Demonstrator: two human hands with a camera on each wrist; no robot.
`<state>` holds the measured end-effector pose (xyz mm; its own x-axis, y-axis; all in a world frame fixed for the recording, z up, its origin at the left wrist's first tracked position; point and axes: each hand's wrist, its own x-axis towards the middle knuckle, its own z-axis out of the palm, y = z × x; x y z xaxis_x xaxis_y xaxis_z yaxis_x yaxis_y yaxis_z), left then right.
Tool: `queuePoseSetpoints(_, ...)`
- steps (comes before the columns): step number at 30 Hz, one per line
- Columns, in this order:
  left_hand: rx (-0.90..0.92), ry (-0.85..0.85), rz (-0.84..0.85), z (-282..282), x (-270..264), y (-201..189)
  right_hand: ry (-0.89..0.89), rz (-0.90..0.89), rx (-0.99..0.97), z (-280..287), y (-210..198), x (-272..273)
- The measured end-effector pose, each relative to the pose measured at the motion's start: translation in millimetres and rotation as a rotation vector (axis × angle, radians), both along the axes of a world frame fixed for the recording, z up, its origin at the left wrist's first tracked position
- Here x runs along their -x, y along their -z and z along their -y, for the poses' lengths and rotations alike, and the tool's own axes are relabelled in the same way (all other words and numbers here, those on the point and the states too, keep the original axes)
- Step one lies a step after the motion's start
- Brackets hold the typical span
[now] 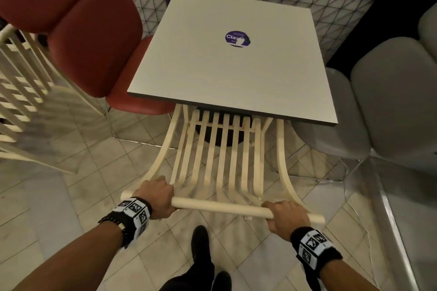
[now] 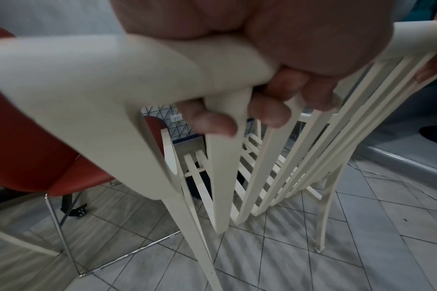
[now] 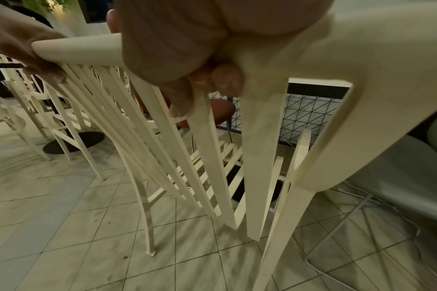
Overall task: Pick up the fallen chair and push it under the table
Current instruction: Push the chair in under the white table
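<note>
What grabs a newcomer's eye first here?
Both hands, left hand and right hand, grip the top rail of the cream slatted chair, which stands upright with its seat partly under the white square table. A round purple sticker sits on the tabletop. A red padded chair stands to the left, grey chairs to the right.

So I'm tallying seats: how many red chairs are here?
1: the red chair stands left of the table, beside the cream chair. Others may be hidden.
</note>
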<state>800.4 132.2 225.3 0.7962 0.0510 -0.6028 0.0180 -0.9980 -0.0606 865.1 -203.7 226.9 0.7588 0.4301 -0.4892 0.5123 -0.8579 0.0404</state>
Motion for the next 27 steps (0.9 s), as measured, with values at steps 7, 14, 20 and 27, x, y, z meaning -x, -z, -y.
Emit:
queuePoseSetpoints(7, 0.003, 0.008, -0.002, -1.0, 3.0, 2.2, 0.03, 0.011, 0.003, -2.3, -3.1, 3.5)
queuePoseSetpoints(14, -0.031, -0.007, -0.003, -14.8, -20.7, -2.3, -0.001, 0.012, -0.027, -14.6, 0.5, -9.9)
queuePoseSetpoints(20, -0.063, 0.007, 0.015, -16.2, -36.1, 2.4, -0.034, 0.014, -0.023, -12.9, 3.5, -26.3)
queuePoseSetpoints(27, -0.027, -0.022, 0.045, -2.0, -44.9, 3.9, -0.039, 0.035, 0.0, -2.9, 0.4, -45.0)
